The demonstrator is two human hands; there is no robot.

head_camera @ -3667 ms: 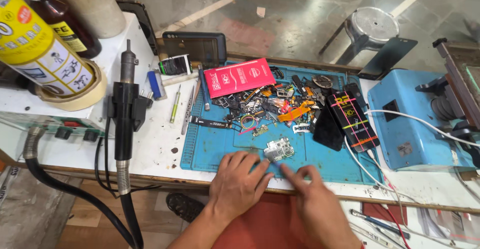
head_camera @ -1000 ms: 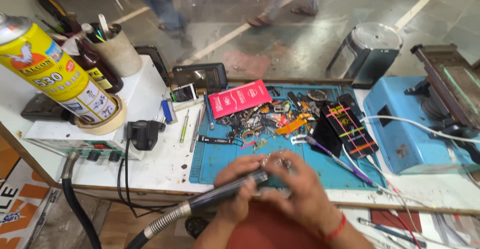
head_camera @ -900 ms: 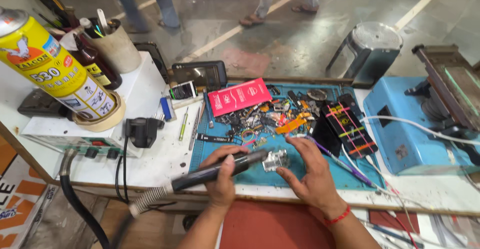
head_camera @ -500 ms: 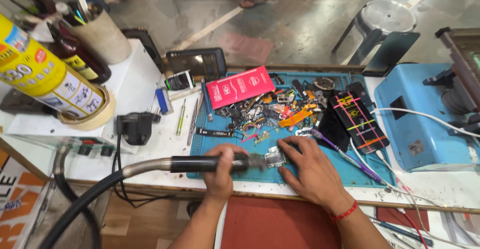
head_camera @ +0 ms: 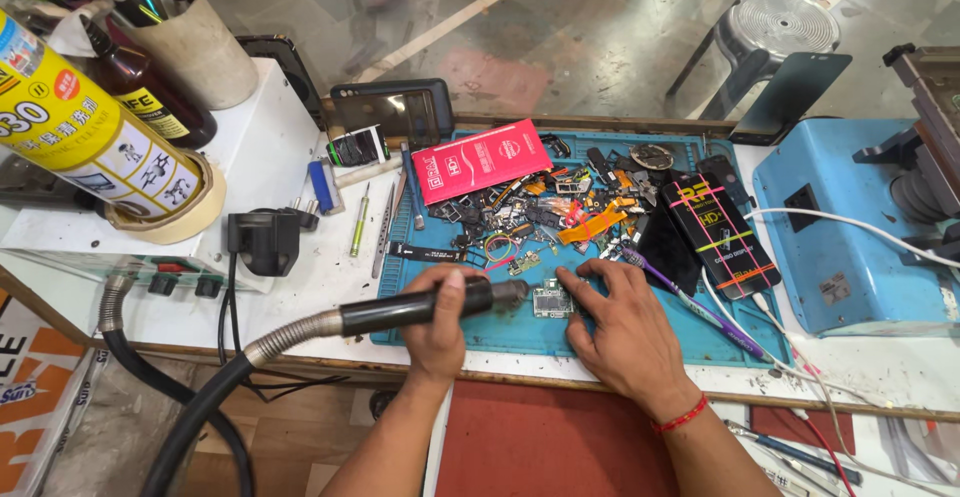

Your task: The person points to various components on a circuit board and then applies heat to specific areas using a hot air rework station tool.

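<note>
Currently, the left hand (head_camera: 440, 322) is gripping the black handle of a hot-air tool (head_camera: 420, 307), fingers wrapped fully around it, with the nozzle lying level and pointing right at a small green circuit board (head_camera: 551, 300) that is resting on the blue work mat (head_camera: 640, 332) near the front edge of the desk (head_camera: 330, 272). Meanwhile, the right hand (head_camera: 625, 332) is lying palm-down on the mat just right of the board, holding nothing, its fingers spread narrowly and the fingertips (head_camera: 566, 279) pressing at the board's right edge. Behind the board, a heap of small phone parts (head_camera: 540, 212) is lying beside a red flat packet (head_camera: 483, 160), while the tool's ribbed hose (head_camera: 200, 407) is trailing off the desk to the left.
</note>
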